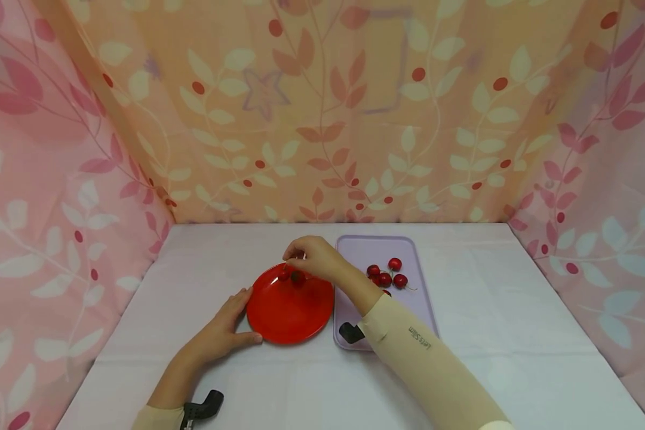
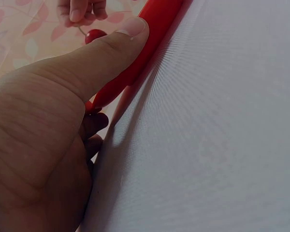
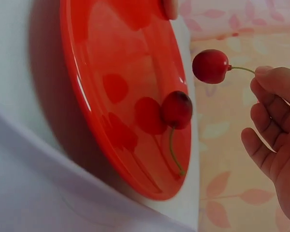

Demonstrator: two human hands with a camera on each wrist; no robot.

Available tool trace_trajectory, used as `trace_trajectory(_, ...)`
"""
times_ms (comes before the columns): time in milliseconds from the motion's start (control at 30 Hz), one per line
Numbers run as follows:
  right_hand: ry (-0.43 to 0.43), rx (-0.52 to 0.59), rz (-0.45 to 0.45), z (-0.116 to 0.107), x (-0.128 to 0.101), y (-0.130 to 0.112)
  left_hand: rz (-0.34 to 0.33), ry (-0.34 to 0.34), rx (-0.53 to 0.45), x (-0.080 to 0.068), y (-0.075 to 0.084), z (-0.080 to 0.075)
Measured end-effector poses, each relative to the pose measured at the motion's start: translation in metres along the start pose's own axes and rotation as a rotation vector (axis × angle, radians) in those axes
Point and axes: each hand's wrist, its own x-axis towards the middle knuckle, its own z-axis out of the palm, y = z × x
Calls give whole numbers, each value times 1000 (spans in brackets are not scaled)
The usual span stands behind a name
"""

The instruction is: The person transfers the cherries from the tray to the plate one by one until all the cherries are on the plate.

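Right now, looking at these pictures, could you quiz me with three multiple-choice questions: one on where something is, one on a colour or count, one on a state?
1. Where is the cherry that the right hand pinches by its stem?
A. Above the plate
B. On the tray
C. On the cloth

2. What colour is the tray?
A. Green
B. Pale lilac
C. Black

3. What is the left hand doing?
A. Hanging in the air
B. Gripping a cherry
C. Holding the plate's rim

Answers:
1 A, the right wrist view shows it hanging off the fingers, clear of the plate, where another cherry lies.
2 B, the head view shows lilac.
3 C, the thumb lies on the rim.
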Motion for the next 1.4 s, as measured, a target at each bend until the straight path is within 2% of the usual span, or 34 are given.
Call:
trace_trajectory(233,-50,89,40,11,5,5,-11,-1,2,0,2,0)
trace_trajectory(433,-72,80,57,16,9,13,-14,-8,-1,-1,2,-1)
trace_trajectory(633,-93,1,38,16,12,17,-18,-8,1,-1,1,2)
trace_trajectory(833,-88,-248,-48,9,16,17,-19,-5,1,0,0,4)
trace_trajectory(900,-79,-293,-69,5,17,16,-21,-6,1,1,1,4)
trace_trajectory(1167,-41,-311,-97,-12,8,-1,-21,-7,10,1,2,3)
trace_trajectory(1400,1,-296,-116,-26,-14,-18,-17,2,21,0,1,0)
